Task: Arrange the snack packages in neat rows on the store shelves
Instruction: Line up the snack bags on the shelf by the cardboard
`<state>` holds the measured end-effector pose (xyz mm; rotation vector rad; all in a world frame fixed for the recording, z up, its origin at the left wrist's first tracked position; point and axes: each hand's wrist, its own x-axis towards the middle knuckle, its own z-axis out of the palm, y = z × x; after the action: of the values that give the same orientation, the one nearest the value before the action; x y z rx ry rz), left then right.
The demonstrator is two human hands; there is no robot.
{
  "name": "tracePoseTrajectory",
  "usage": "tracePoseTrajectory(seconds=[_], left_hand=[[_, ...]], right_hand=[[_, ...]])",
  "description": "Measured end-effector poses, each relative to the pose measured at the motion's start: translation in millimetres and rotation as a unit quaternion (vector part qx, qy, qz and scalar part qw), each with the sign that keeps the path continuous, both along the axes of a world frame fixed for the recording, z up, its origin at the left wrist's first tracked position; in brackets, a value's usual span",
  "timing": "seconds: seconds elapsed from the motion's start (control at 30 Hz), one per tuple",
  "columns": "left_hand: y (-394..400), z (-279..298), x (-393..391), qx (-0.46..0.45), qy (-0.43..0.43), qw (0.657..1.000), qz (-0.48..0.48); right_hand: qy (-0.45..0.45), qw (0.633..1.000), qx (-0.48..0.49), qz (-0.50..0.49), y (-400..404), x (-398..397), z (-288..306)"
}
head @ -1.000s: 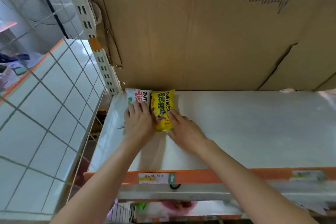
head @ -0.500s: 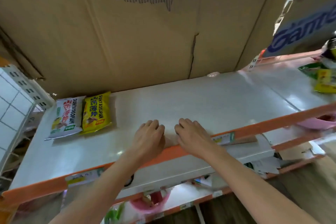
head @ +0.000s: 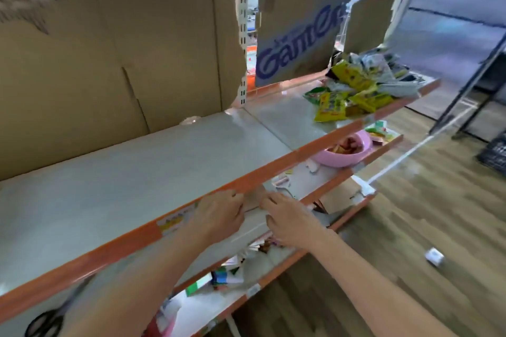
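A loose heap of snack packages (head: 361, 87), yellow, green and grey, lies on the right section of the grey shelf (head: 142, 169), far to the right of both hands. My left hand (head: 219, 216) hovers at the shelf's orange front edge (head: 273, 167), fingers curled and holding nothing. My right hand (head: 290, 219) is just beside it, slightly lower, also holding nothing, fingers loosely apart. The two packages laid at the shelf's left end are out of view.
Torn cardboard (head: 109, 57) backs the shelf. A pink bowl (head: 345, 150) with snacks sits on the lower shelf, with mixed packets further down. Scissors (head: 52, 317) hang under the shelf at lower left. A small white box (head: 434, 256) lies on the wooden floor.
Both hands left the two packages at the shelf's left end and drew back to the front edge. My view swung right, bringing the snack heap into sight.
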<state>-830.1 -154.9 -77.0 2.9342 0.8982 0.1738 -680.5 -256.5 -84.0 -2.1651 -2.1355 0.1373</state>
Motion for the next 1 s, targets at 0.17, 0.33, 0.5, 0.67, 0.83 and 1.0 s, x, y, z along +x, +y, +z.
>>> tracePoseTrajectory(seconds=[0.17, 0.33, 0.5, 0.67, 0.83, 1.0], left_hand=[[-17.0, 1.1, 68.7, -0.004, -0.002, 0.998, -0.070], [-8.8, -6.3, 133.0, -0.011, -0.043, 0.990, -0.135], [21.1, -16.4, 214.9, -0.025, -0.069, 0.982, -0.175], [66.3, -5.2, 306.4, -0.031, -0.117, 0.986, -0.114], [115.9, 7.6, 370.9, -0.032, -0.173, 0.980, -0.095], [147.8, 7.3, 422.9, -0.057, -0.098, 0.993, 0.040]], right_hand=[[0.022, 0.996, 0.036, -0.080, -36.5, 61.0, -3.9], [0.044, 0.987, 0.039, -0.151, -47.6, 106.8, -15.6], [0.039, 0.982, 0.066, -0.174, -52.3, 179.7, -20.3], [0.016, 0.977, 0.042, -0.210, -19.4, 272.2, -10.9], [0.020, 0.977, 0.049, -0.207, 34.5, 348.2, -0.5], [0.037, 0.974, 0.089, -0.206, 73.6, 392.5, 1.4]])
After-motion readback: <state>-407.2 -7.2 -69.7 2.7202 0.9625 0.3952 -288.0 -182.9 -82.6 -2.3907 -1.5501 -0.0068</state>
